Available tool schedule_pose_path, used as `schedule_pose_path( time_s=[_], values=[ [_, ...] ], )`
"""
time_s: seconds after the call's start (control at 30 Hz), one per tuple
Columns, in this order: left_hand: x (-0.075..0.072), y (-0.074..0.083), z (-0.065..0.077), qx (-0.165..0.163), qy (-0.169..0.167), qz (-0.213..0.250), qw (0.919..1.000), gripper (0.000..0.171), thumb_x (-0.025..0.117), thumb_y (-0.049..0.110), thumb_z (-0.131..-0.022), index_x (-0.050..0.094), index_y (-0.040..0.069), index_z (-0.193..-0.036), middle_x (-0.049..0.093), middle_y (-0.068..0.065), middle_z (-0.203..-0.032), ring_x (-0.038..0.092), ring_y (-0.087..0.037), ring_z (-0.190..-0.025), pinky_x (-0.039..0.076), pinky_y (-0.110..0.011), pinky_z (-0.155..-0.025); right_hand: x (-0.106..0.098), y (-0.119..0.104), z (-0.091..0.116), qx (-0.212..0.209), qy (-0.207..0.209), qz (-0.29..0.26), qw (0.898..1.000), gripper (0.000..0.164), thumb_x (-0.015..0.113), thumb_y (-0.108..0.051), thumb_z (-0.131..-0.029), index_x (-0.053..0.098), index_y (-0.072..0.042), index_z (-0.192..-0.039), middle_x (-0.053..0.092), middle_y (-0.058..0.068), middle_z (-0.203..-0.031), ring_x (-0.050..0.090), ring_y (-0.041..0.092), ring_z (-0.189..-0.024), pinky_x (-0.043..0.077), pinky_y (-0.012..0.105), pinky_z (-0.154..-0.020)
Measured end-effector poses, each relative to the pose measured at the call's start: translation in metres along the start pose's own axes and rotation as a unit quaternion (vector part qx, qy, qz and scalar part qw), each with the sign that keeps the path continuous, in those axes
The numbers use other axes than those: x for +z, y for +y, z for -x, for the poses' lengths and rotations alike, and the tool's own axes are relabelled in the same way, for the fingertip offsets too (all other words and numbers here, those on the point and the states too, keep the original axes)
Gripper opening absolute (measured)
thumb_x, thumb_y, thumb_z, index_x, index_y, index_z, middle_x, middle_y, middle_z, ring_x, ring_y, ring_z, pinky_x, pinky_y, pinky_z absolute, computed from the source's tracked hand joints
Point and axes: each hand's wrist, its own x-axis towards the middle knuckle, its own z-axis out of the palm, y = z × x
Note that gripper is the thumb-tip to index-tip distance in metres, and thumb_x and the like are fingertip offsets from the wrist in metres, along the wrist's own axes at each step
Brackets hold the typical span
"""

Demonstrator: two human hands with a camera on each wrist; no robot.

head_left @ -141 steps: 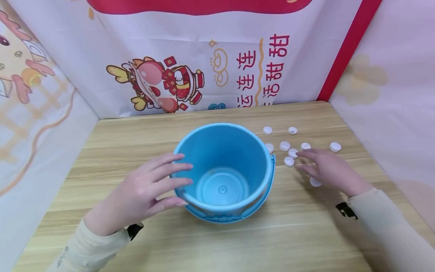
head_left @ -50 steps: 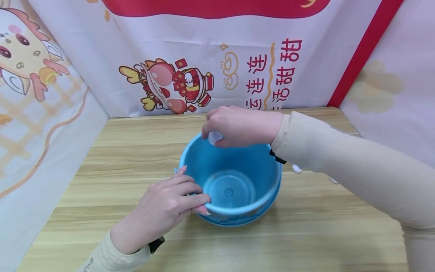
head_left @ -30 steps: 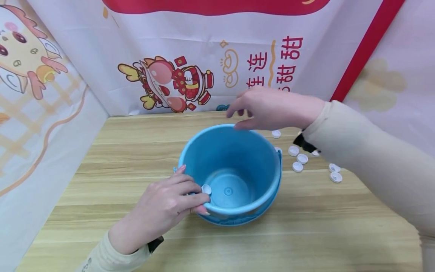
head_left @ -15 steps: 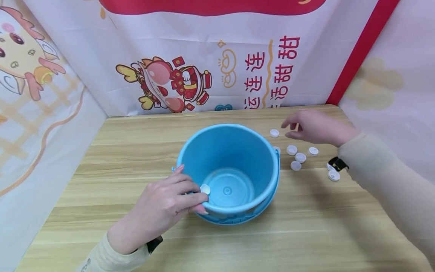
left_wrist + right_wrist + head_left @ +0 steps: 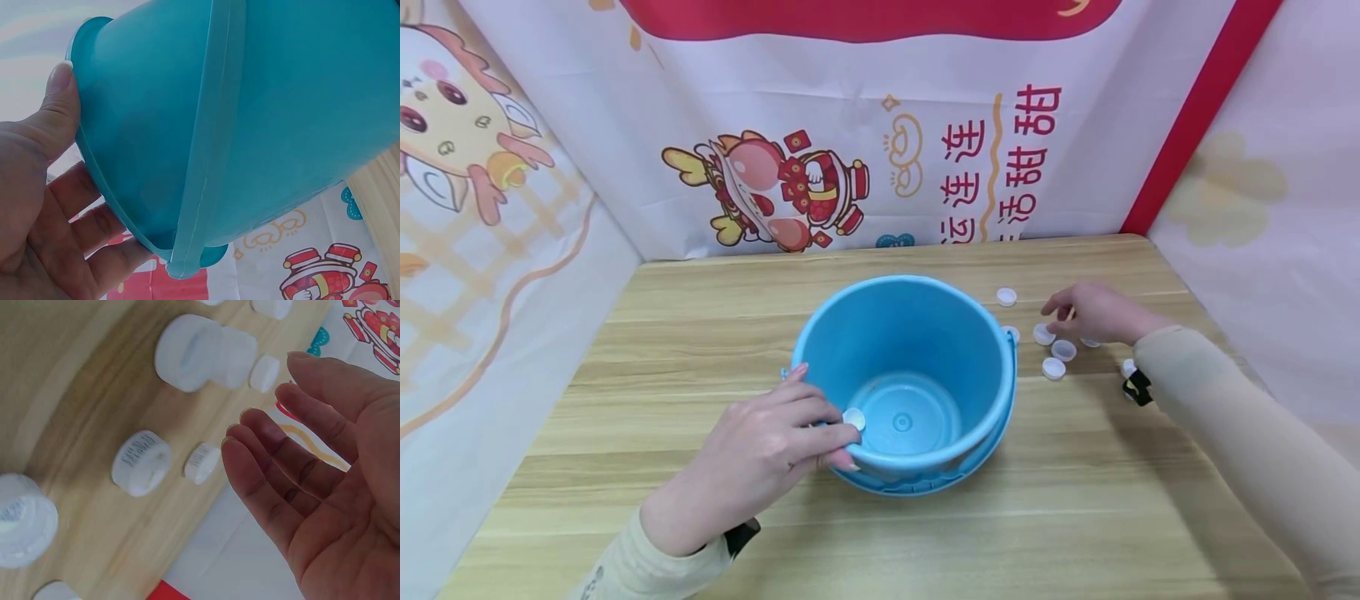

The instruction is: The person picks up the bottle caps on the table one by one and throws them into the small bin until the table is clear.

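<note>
A light blue bucket [image 5: 910, 333] stands on the table with its opening tilted up toward me. My left hand [image 5: 767, 437] grips its left rim, thumb outside and fingers over the edge. In the left wrist view, the thumb presses on the rim beside the bucket's handle [image 5: 209, 125]. One white bottle cap [image 5: 853, 419] lies inside, partly covered by the left fingers. Over on the right, my right hand [image 5: 1097, 312] hovers above several white bottle caps [image 5: 1063, 350], fingers loosely bent around nothing. Printed marks show on a cap [image 5: 142, 464] in the right wrist view.
More caps lie right of the bucket, including one cap [image 5: 1006, 297] farther back and one partly behind the rim. The wooden table [image 5: 700, 333] is bounded by a printed cloth backdrop [image 5: 880, 200] at the back and cloth on both sides.
My left hand has taken hold of the bucket's rim. My right hand carried a cap over the bucket, let it drop inside, then moved back right and lowered toward the loose caps.
</note>
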Motion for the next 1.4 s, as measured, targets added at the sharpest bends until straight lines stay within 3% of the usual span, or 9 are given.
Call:
schedule_pose_path(
  time_s=[0.33, 0.53, 0.77, 1.03, 1.4],
  values=[
    [0.000, -0.001, 0.002, -0.004, -0.006, 0.001, 1.0000, 0.031, 0.058, 0.044, -0.095, 0.078, 0.021, -0.098, 0.071, 0.004, -0.086, 0.065, -0.014, -0.086, 0.047, -0.057, -0.095, 0.013, -0.005, -0.008, 0.027, -0.015, -0.030, 0.999, 0.052, 0.076, -0.033, -0.089, 0.062, -0.006, -0.132, 0.062, 0.017, -0.115, 0.060, 0.030, -0.095, 0.058, 0.044, -0.079],
    [-0.001, -0.001, 0.003, -0.020, -0.027, 0.007, 0.9994, 0.035, 0.055, 0.048, -0.096, 0.078, 0.021, -0.098, 0.070, 0.005, -0.088, 0.064, -0.013, -0.089, 0.044, -0.055, -0.100, 0.021, -0.008, -0.012, 0.042, -0.028, -0.040, 0.998, 0.044, 0.077, -0.025, -0.089, 0.065, -0.008, -0.128, 0.062, 0.019, -0.121, 0.058, 0.034, -0.101, 0.055, 0.052, -0.086],
    [0.000, 0.000, 0.002, 0.001, 0.000, 0.004, 1.0000, 0.030, 0.059, 0.043, -0.094, 0.078, 0.020, -0.099, 0.071, 0.004, -0.087, 0.066, -0.015, -0.087, 0.048, -0.058, -0.094, 0.030, -0.006, -0.015, 0.034, -0.023, -0.032, 0.999, 0.034, 0.077, -0.015, -0.089, 0.069, -0.007, -0.121, 0.066, 0.015, -0.113, 0.059, 0.032, -0.099, 0.056, 0.051, -0.087],
    [0.000, -0.001, 0.002, -0.001, 0.000, 0.005, 1.0000, 0.030, 0.058, 0.043, -0.094, 0.078, 0.021, -0.099, 0.071, 0.003, -0.087, 0.066, -0.015, -0.087, 0.047, -0.059, -0.093, 0.032, -0.008, -0.017, 0.039, -0.013, -0.026, 0.999, 0.031, 0.075, -0.014, -0.091, 0.069, -0.004, -0.120, 0.067, 0.015, -0.111, 0.062, 0.031, -0.098, 0.056, 0.051, -0.086],
    [0.001, -0.002, 0.001, -0.002, 0.001, 0.003, 1.0000, 0.027, 0.061, 0.042, -0.093, 0.077, 0.021, -0.099, 0.071, 0.003, -0.087, 0.066, -0.015, -0.086, 0.047, -0.058, -0.095, 0.032, -0.013, -0.020, 0.087, -0.036, -0.062, 0.994, 0.031, 0.072, -0.009, -0.092, 0.066, -0.003, -0.121, 0.066, 0.017, -0.114, 0.062, 0.035, -0.098, 0.055, 0.055, -0.086]
  ],
)
